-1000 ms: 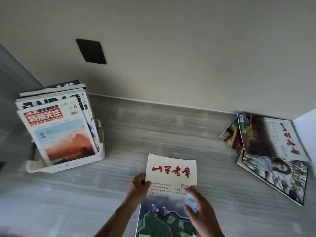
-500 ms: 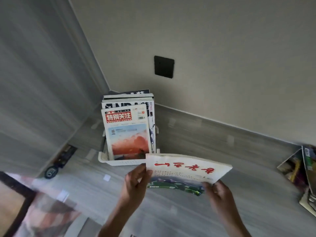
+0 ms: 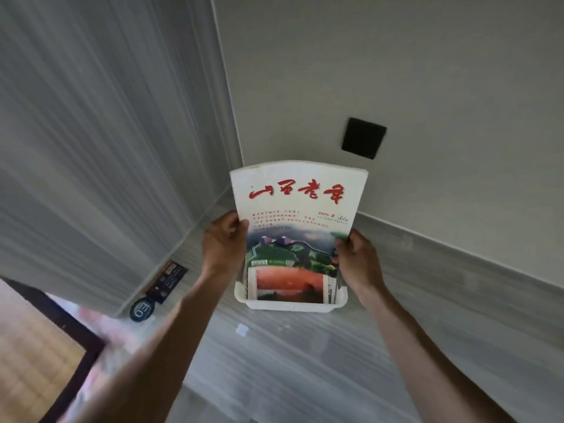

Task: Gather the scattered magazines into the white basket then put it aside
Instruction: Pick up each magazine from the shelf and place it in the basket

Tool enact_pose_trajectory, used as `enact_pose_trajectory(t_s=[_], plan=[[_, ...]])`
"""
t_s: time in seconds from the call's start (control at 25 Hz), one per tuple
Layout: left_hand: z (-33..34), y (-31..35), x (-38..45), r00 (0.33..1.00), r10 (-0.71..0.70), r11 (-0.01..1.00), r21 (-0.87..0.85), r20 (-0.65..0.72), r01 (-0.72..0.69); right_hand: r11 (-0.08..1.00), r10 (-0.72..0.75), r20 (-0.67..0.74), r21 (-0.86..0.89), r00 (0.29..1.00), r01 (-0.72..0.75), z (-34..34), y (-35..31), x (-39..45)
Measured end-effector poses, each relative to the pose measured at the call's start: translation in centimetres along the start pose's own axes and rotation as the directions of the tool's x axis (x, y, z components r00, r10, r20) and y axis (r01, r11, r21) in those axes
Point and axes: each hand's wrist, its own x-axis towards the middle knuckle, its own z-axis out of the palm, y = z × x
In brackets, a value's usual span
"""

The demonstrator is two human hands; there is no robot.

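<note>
A white magazine with red brush lettering and a green hill picture [image 3: 297,215] stands upright over the white basket [image 3: 290,304], which sits in the corner by the wall. My left hand [image 3: 224,245] grips its left edge and my right hand [image 3: 357,259] grips its right edge. Its lower end is down inside the basket, behind a magazine with a red sunset cover [image 3: 290,283]. The held magazine hides the other magazines standing in the basket.
A grey panel wall rises at the left and a beige wall with a black square plate [image 3: 363,138] at the back. A dark remote-like item [image 3: 166,280] and a round black tag [image 3: 142,309] lie on the floor left of the basket. A dark-framed board shows at lower left.
Both hands carried the magazine left from the floor to the basket, tipped it upright and lowered its bottom edge in. The view swung left, so the scattered magazines at the right left the frame.
</note>
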Motion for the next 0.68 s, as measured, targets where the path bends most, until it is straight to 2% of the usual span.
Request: enact_pose_trajectory(t_s=[0.08,0.2,0.32,0.4,0.44,0.48,0.56,0.64,0.68], plan=[[1.2,-2.5,1.4,0.998,-0.042,0.994,0.105,0.040,0.037,0.995,0.087,0.030,-0.058,0.996,-0.085,2.0,1.9,1.4],[2.5,-5.9,1.3,0.988,-0.116,0.989,0.108,0.099,0.105,0.979,0.190,0.028,-0.082,0.981,-0.187,3.5,4.3,2.1],[1.3,-7.6,0.1,0.986,-0.167,0.969,0.187,0.000,0.164,0.962,0.272,-0.032,-0.015,0.962,-0.273,3.9,4.9,1.5],[2.8,-7.5,-2.5,0.997,-0.075,0.987,0.143,-0.002,0.074,0.958,0.285,-0.090,0.042,0.954,-0.282,1.5,6.4,-1.3],[2.1,-7.7,-3.9,1.000,0.010,0.994,0.106,-0.017,-0.008,0.965,0.257,-0.050,0.071,0.965,-0.253,2.0,6.9,-3.1],[3.2,-7.4,-6.0,0.996,0.087,0.991,0.100,0.025,-0.089,0.970,0.242,-0.038,0.046,0.970,-0.240,1.3,8.3,-5.3],[8.7,-4.5,-11.5,0.946,0.217,0.972,0.038,0.242,-0.233,0.950,0.310,-0.146,0.006,0.939,-0.312,-4.1,12.4,-10.0],[14.2,-2.2,-17.3,0.860,0.196,0.977,-0.022,0.472,-0.210,0.911,0.410,-0.267,0.067,0.872,-0.407,-9.9,15.9,-14.6],[16.3,-0.8,-19.9,0.822,0.182,0.982,-0.059,0.540,-0.178,0.895,0.439,-0.311,0.072,0.843,-0.440,-12.7,17.9,-16.6]])
